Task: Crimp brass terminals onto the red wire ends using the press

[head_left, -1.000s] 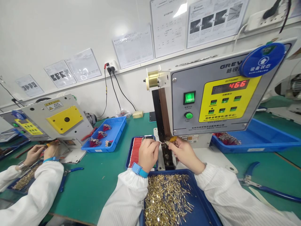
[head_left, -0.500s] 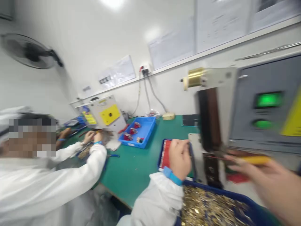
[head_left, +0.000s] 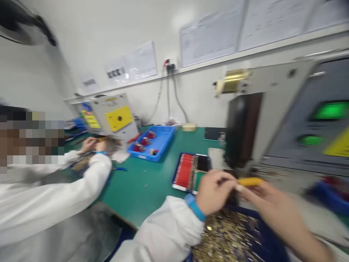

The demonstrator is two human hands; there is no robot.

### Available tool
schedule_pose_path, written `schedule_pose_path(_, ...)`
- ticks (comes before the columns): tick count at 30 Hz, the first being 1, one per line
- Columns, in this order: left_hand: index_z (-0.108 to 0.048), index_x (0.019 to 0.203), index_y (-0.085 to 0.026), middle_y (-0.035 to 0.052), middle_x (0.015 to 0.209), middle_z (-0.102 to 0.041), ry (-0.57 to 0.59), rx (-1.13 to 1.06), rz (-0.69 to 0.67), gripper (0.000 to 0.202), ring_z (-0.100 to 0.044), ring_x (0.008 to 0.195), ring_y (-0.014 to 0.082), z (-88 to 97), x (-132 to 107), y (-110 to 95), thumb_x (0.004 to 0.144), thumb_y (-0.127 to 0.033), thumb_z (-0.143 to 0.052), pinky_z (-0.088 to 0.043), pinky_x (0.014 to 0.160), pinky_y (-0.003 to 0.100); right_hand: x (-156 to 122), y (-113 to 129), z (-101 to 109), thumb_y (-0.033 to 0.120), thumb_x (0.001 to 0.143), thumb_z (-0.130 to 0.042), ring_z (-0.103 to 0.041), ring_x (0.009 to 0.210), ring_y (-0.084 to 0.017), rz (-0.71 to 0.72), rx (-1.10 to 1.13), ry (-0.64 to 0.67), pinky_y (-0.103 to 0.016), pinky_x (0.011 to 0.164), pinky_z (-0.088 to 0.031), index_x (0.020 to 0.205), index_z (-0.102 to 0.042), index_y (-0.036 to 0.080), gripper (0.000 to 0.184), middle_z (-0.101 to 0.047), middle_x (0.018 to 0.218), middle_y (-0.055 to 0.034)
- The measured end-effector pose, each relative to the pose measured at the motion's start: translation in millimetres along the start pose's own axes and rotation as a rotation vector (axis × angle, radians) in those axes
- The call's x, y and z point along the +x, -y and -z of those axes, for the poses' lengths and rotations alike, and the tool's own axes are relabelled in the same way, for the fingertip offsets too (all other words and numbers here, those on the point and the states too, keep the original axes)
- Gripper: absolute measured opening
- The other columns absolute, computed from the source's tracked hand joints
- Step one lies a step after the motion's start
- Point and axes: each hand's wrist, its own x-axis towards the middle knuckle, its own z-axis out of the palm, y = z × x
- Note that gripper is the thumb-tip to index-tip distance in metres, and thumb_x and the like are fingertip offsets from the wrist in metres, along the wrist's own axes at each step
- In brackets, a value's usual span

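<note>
My left hand [head_left: 215,191], with a blue band at the wrist, is closed in a pinch, its fingertips touching those of my right hand [head_left: 272,203]. What the left fingers hold is hidden. My right hand is wrapped round a yellow-handled tool [head_left: 249,181]; the tool's working end cannot be made out. Both hands are just below the dark upright part [head_left: 240,131] of a grey machine [head_left: 283,87]. Under them is a dark blue tray [head_left: 272,240] of small brassy metal parts [head_left: 229,236]. Beside my left hand lies a sectioned box with red strips [head_left: 184,171].
A blue tray [head_left: 166,142] with several small red-and-metal pieces stands on the green table [head_left: 155,182]. At left, a co-worker in white [head_left: 68,196] works at a similar machine [head_left: 117,116]. A blue bin [head_left: 332,196] stands at far right.
My left hand has moved down and right from above the sectioned box. My right hand has come left with the yellow-handled tool, and the two hands now meet. The camera view has shifted.
</note>
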Motion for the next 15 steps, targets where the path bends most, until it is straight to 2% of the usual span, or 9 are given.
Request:
schedule_pose_path(5,-0.066,0.081,-0.017,0.0012,0.081,-0.062,0.047,-0.053,0.064,0.013,-0.056,0.077,0.0137,2.1,5,9,0.087,-0.026,-0.059,-0.044,0.073,0.024,2,8,-3,0.04,0.076,-0.061,-0.064,0.068,-0.02,-0.04,0.188,0.047,-0.032,0.064,-0.053,0.081,-0.063,0.019,0.021,-0.067,0.073,-0.0045)
schedule_pose_path(10,-0.069,0.087,-0.018,0.0022,0.085,-0.064,0.078,-0.029,0.07,0.013,-0.057,0.079,0.0146,0.9,4,10,0.086,-0.027,-0.06,-0.045,0.073,0.025,-1,2,-6,0.032,0.078,-0.063,-0.058,0.065,-0.016,-0.038,0.279,0.033,-0.028,0.061,-0.049,0.095,-0.055,0.019,0.023,-0.061,0.073,-0.0003)
schedule_pose_path(15,-0.071,0.087,-0.018,0.0039,0.088,-0.067,0.145,-0.01,0.057,0.016,-0.061,0.086,0.0169,2.2,6,9,0.087,-0.027,-0.058,-0.047,0.08,0.027,-3,-3,-3,0.03,0.084,-0.059,-0.057,0.068,-0.015,0.035,0.231,0.117,-0.027,0.062,-0.046,0.098,-0.052,0.02,0.019,-0.06,0.075,0.0008)
